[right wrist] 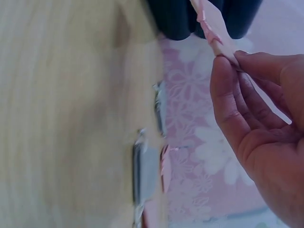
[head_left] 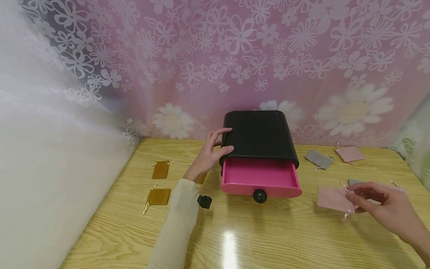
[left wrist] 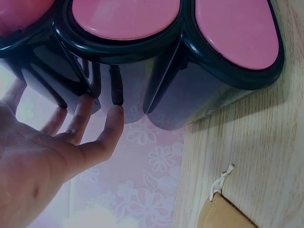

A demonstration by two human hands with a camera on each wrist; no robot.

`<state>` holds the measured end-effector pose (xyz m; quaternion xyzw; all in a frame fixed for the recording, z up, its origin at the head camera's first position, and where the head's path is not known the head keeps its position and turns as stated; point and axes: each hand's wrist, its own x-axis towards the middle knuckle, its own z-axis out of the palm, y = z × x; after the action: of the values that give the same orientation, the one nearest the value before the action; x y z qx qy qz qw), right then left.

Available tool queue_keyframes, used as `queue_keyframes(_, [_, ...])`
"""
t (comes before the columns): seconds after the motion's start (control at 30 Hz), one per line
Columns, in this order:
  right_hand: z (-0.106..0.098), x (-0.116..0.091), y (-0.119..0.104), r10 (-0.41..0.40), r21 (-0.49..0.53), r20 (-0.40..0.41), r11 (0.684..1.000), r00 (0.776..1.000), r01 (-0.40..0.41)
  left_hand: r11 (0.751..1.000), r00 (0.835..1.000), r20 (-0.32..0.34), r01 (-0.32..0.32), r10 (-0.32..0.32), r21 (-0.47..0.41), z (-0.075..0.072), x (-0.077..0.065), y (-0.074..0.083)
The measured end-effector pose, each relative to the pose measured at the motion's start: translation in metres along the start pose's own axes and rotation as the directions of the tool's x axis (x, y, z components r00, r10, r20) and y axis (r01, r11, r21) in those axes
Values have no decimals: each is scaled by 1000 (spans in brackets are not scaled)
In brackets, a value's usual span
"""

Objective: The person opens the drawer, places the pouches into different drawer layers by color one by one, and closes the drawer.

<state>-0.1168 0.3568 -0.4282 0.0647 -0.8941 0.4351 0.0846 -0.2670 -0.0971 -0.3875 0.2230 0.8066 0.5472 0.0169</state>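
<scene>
A glossy black drawer box (head_left: 256, 132) with rounded edges stands near the back of the table, its pink drawer (head_left: 258, 173) pulled out toward me and bare inside. My left hand (head_left: 211, 153) rests its fingertips against the box's left side; in the left wrist view the fingers touch the black wall beside pink drawer fronts (left wrist: 237, 31). Off to the right of the box, my right hand (head_left: 386, 205) pinches a small pink drawstring pouch (head_left: 332, 198) between thumb and fingers, above the table. The right wrist view shows this pouch (right wrist: 218, 31) edge-on.
Gray pouches (head_left: 319, 159) and another pink pouch (head_left: 350, 153) lie on the right of the wooden table (head_left: 262, 231). Brown pouches (head_left: 160, 170) lie at the left. A black object (head_left: 204, 201) shows beside my left forearm. A flowered curtain (head_left: 235, 56) hangs behind.
</scene>
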Motion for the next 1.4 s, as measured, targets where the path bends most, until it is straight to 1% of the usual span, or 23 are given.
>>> queue_keyframes(0.13, [-5, 5, -11, 61, 70, 1, 996, 998, -61, 1000, 1000, 1, -3, 3, -2, 0, 0, 0])
queue_keyframes(0.2, [-7, 7, -16, 78, 100, -14, 992, 997, -77, 1000, 1000, 4, -4, 4, -5, 0, 0, 1])
queue_keyframes(0.4, [-11, 15, -33, 97, 190, -83, 979, 992, -80, 1000, 1000, 13, -6, 6, -13, -2, 0, 0])
queue_keyframes(0.67, [-7, 24, -56, -18, 165, -174, 985, 985, 47, 1000, 1000, 11, -10, 10, -15, -1, -1, 1])
queue_keyframes(0.77, [-7, 27, -64, -41, 182, -186, 980, 982, 76, 1000, 1000, 11, -8, 8, -19, -1, -1, 0])
queue_keyframes(0.9, [-5, 32, -74, -99, 201, -188, 970, 977, 137, 1000, 1000, 10, -7, 7, -22, 0, 0, -1])
queue_keyframes(0.93, [-4, 34, -77, -115, 222, -188, 962, 975, 157, 1000, 1000, 9, -7, 7, -22, 0, 0, -1])
queue_keyframes(1.0, [-1, 37, -83, -154, 288, -188, 936, 970, 204, 1000, 1000, 7, -8, 8, -24, 0, 0, 0])
queue_keyframes(1.07, [2, 40, -90, -185, 365, -187, 899, 965, 243, 1000, 1000, 9, -9, 9, -28, 0, 1, 0])
queue_keyframes(1.13, [6, 43, -97, -213, 451, -185, 849, 959, 276, 1000, 1000, 9, -8, 8, -28, 0, 0, 0])
queue_keyframes(1.17, [8, 45, -100, -221, 479, -185, 830, 957, 285, 1000, 1000, 8, -7, 8, -27, 0, 0, 0])
queue_keyframes(1.33, [19, 51, -113, -265, 524, -182, 789, 947, 321, 1000, 1000, 3, -5, 5, -23, 1, 0, 0])
queue_keyframes(1.37, [22, 52, -116, -270, 522, -177, 789, 946, 323, 1000, 1000, 2, -6, 6, -23, 1, 0, 0])
queue_keyframes(1.4, [24, 53, -118, -290, 530, -173, 778, 941, 338, 1000, 1000, 1, -7, 7, -24, 1, 0, 0])
